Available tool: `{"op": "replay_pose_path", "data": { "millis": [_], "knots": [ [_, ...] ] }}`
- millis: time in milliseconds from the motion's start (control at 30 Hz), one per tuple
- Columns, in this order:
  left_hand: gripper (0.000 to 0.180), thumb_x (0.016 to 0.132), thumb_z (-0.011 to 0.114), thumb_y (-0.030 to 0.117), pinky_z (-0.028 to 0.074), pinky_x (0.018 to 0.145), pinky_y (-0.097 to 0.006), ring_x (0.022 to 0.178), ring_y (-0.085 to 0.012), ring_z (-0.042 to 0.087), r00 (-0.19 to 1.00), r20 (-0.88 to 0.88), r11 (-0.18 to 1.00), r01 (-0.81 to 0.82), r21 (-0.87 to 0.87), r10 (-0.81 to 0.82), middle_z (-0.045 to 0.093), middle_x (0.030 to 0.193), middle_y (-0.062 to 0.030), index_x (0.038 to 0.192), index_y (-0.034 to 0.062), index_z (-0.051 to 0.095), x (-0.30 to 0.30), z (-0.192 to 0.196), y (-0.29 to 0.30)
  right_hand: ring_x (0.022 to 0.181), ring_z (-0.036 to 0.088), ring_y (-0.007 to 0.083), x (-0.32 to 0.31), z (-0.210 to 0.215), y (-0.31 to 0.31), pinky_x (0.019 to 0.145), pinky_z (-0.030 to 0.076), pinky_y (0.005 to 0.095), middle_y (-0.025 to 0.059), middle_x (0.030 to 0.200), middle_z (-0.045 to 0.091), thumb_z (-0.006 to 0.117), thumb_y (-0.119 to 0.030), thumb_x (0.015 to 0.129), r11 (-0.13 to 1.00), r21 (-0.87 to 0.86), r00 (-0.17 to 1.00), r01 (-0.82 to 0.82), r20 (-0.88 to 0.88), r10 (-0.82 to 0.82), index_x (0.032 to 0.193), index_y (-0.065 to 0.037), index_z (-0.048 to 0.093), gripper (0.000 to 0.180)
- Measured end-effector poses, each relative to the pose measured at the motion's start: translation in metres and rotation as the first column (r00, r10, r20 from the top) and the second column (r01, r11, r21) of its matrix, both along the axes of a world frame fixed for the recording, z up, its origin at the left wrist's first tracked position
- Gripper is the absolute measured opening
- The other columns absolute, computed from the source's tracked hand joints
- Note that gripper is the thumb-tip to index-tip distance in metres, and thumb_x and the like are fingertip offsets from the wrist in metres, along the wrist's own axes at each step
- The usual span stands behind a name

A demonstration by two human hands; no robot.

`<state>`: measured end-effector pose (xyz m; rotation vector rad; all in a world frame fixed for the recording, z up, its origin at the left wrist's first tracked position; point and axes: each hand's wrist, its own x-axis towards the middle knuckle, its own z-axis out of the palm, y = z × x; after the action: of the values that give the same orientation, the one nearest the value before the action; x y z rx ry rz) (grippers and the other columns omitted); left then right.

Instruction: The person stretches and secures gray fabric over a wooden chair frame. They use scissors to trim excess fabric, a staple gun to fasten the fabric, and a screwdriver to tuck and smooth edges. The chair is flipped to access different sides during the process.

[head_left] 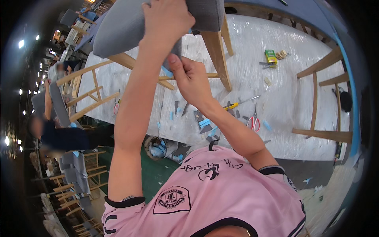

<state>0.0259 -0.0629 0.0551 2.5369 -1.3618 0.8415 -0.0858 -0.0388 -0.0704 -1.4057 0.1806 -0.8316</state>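
A wooden chair with a grey fabric seat (pixel 122 27) lies tipped on the white plastic-wrapped table (pixel 284 98). My left hand (pixel 166 17) presses on the grey seat cushion near its edge. My right hand (pixel 189 77) pinches a flap of grey fabric (pixel 176 49) with blue foam under it, just below the seat. Both forearms reach up from my pink shirt. One light wooden chair leg (pixel 217 55) stands beside my right hand.
Red-handled scissors (pixel 254 121), a yellow-handled tool (pixel 237 104), a green box (pixel 270 56) and grey and blue scraps lie on the table. Another wooden frame (pixel 323 98) stands at right. A bin (pixel 158 148) sits under the table edge. A person works with stacked chairs at left.
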Motion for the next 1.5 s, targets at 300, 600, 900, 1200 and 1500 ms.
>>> {"op": "replay_pose_path", "data": {
  "millis": [300, 600, 900, 1200, 1500],
  "knots": [
    [0.088, 0.081, 0.075, 0.037, 0.026, 0.123, -0.056, 0.146, -0.0489, 0.037, 0.915, -0.276, 0.939, 0.331, 0.093, -0.295, 0.045, 0.151, -0.0338, 0.149, -0.0062, 0.041, 0.024, 0.024, 0.024, 0.056, 0.032, 0.0152, -0.01, -0.015, -0.026, 0.051, 0.031, 0.0358, 0.0078, 0.056, 0.039, 0.056, -0.042, 0.108, 0.994, -0.109, 0.999, 0.025, -0.041, -0.029, 0.072, 0.003, 0.051, 0.058],
    [0.11, 0.074, 0.078, 0.064, 0.026, 0.123, -0.055, 0.147, -0.045, 0.036, 0.942, -0.094, 0.935, 0.332, 0.122, -0.322, 0.042, 0.155, -0.0303, 0.152, -0.003, 0.04, 0.032, 0.007, 0.021, 0.058, 0.032, 0.0149, 0.001, -0.065, -0.045, 0.053, 0.028, 0.0345, 0.0072, 0.06, 0.036, 0.058, -0.036, 0.108, 0.991, -0.095, 0.992, 0.097, 0.089, -0.089, 0.072, 0.002, 0.047, 0.054],
    [0.078, 0.077, 0.066, 0.023, 0.027, 0.121, -0.057, 0.14, -0.0521, 0.04, 0.985, 0.141, 0.991, 0.108, -0.077, -0.096, 0.041, 0.149, -0.0408, 0.137, -0.0232, 0.045, 0.007, -0.03, 0.001, 0.062, 0.032, 0.0105, -0.007, -0.026, -0.003, 0.054, 0.027, 0.0323, 0.0012, 0.062, 0.037, 0.055, -0.039, 0.109, 0.989, 0.103, 0.995, 0.102, -0.001, -0.103, 0.074, 0.001, 0.048, 0.054],
    [0.112, 0.076, 0.077, 0.055, 0.026, 0.124, -0.052, 0.146, -0.0506, 0.034, 0.925, -0.092, 0.89, 0.381, 0.249, -0.37, 0.038, 0.154, -0.0381, 0.15, -0.0168, 0.034, 0.042, 0.01, 0.014, 0.064, 0.031, 0.0111, -0.004, -0.063, -0.04, 0.055, 0.026, 0.0328, 0.001, 0.065, 0.033, 0.057, -0.044, 0.107, 0.974, -0.055, 0.975, 0.22, -0.007, -0.221, 0.074, 0.0, 0.045, 0.057],
    [0.124, 0.069, 0.079, 0.073, 0.032, 0.122, -0.048, 0.146, -0.0451, 0.038, 0.858, -0.135, 0.833, 0.513, 0.209, -0.495, 0.042, 0.154, -0.0319, 0.151, -0.0088, 0.038, 0.05, 0.023, 0.027, 0.064, 0.045, 0.0219, 0.009, -0.073, -0.052, 0.059, 0.036, 0.037, 0.0097, 0.064, 0.047, 0.067, -0.033, 0.101, 0.832, -0.305, 0.882, 0.463, 0.069, -0.466, 0.069, 0.001, 0.052, 0.049]
  ]
}}
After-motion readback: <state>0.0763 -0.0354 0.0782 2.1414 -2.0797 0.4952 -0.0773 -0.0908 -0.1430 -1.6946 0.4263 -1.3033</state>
